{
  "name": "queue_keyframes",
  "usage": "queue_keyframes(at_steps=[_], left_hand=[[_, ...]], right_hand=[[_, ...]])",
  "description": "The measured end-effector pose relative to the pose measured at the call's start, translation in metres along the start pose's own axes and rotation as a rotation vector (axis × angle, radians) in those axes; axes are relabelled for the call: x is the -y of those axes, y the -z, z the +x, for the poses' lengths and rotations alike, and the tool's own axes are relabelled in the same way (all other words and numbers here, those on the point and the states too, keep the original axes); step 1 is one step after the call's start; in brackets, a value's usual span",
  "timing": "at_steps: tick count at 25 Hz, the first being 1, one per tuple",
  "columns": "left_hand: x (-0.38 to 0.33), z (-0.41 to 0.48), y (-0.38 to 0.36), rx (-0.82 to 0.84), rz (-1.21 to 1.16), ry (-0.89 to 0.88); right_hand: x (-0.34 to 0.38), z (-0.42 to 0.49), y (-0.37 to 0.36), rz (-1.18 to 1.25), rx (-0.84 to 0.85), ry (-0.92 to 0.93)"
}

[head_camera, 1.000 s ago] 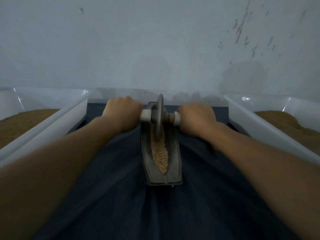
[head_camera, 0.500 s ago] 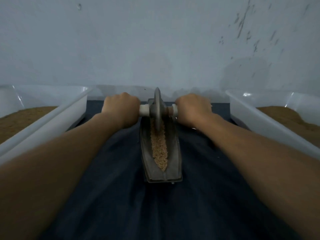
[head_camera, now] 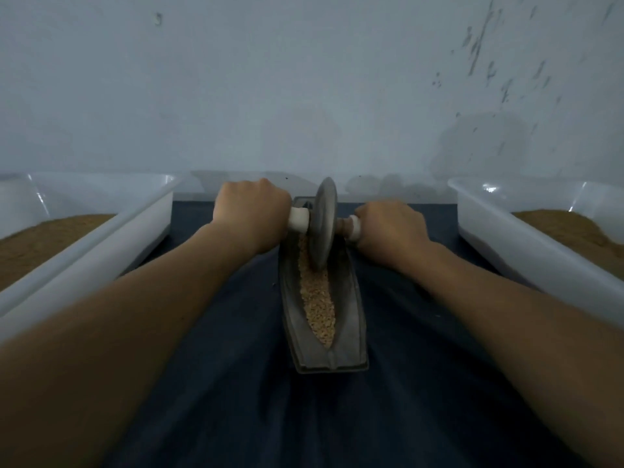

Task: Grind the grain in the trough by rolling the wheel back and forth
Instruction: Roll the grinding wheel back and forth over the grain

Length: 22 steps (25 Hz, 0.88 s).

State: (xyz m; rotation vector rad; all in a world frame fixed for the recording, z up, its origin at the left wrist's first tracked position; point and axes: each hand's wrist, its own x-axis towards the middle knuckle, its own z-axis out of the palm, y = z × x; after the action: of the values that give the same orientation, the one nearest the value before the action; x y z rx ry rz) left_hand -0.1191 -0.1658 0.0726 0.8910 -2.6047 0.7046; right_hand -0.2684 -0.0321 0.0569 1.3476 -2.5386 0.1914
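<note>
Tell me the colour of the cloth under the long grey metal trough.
Plain dark navy-blue cloth, clearest in the head view.

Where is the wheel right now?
In the head view the wheel stands on the grain at the far end of the trough, between the left hand and right hand.

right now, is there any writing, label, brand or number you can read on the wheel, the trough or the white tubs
None: no text can be read anywhere in this view.
The wheel, the trough, the left tub, the right tub and the dark cloth show no letters, numbers or labels.
The dark streaks on the wall are marks, not writing.
</note>
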Motion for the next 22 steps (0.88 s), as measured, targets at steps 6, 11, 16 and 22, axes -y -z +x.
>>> queue_keyframes(at_steps=[6, 11, 16, 22], left_hand=[[0.028, -0.08, -0.012, -0.33, -0.132, -0.176], [0.01, -0.023, -0.021, 0.004, -0.142, 0.055], [0.019, -0.053, -0.02, -0.14, -0.145, -0.077], [0.013, -0.051, -0.02, -0.142, -0.079, -0.062]], right_hand=[[-0.018, -0.066, 0.01, -0.252, -0.528, 0.293], [0.012, -0.007, 0.013, -0.216, -0.123, 0.094], [-0.005, -0.037, 0.012, -0.255, -0.213, 0.229], [-0.001, -0.042, 0.001, -0.275, -0.312, 0.155]])
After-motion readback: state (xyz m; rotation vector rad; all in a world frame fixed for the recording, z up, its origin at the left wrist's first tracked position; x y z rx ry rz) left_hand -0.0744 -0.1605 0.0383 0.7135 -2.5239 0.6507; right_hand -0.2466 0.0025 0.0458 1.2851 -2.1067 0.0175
